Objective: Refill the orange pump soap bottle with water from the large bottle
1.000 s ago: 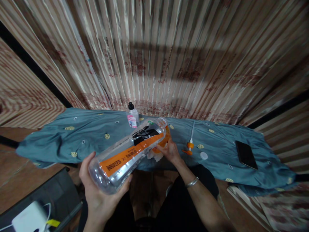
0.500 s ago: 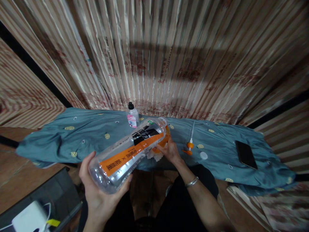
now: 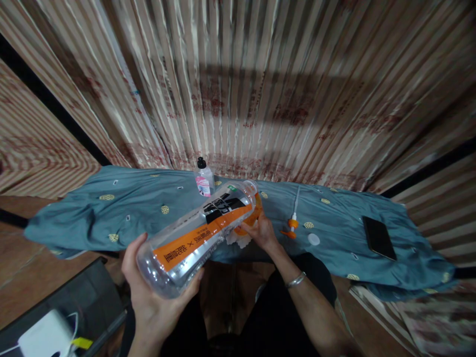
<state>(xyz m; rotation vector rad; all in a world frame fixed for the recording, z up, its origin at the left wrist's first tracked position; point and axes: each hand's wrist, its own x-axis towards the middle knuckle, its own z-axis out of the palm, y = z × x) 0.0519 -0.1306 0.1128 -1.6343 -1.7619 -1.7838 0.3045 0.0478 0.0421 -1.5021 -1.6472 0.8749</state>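
Observation:
A large clear plastic bottle (image 3: 201,233) with an orange and black label lies tilted across the middle, its uncapped mouth at the upper right. My left hand (image 3: 152,292) is closed around its base. My right hand (image 3: 265,232) grips an orange bottle (image 3: 256,210), mostly hidden behind the clear bottle's neck; the mouth of the clear one sits over its top. Crumpled white tissue (image 3: 238,239) shows just under my right fingers. To the right, an orange pump head (image 3: 292,225) with a long white tube lies on the cloth beside a round white cap (image 3: 314,239).
A small clear bottle (image 3: 204,178) with a black top and pink label stands behind the large bottle. A dark phone-like slab (image 3: 378,238) lies at the right on the green patterned cloth (image 3: 141,198). At lower left, a white device (image 3: 46,334) with a cable rests on a dark surface.

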